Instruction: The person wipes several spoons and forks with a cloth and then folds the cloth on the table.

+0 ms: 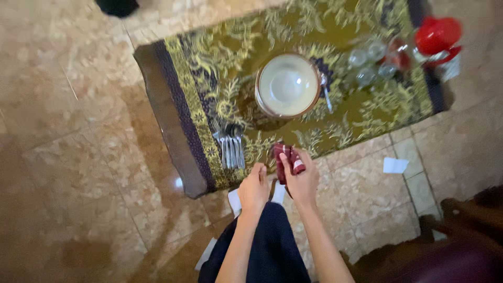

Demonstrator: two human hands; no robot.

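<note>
Head view looks straight down on a patterned olive-and-gold mat (209, 68) spread over a marble tile floor (68, 131). At the mat's near edge, the right hand (302, 181) is wrapped around a dark red folded cloth (287, 160), holding it just over that edge. The left hand (253, 188) sits just beside it with fingers curled in, gripping nothing that I can make out. A bundle of metal spoons (230, 147) lies on the mat near the left hand. A white bowl (287, 85) rests at the mat's centre, clear glasses (369, 63) and a red lidded container (437, 36) toward its far right corner.
</note>
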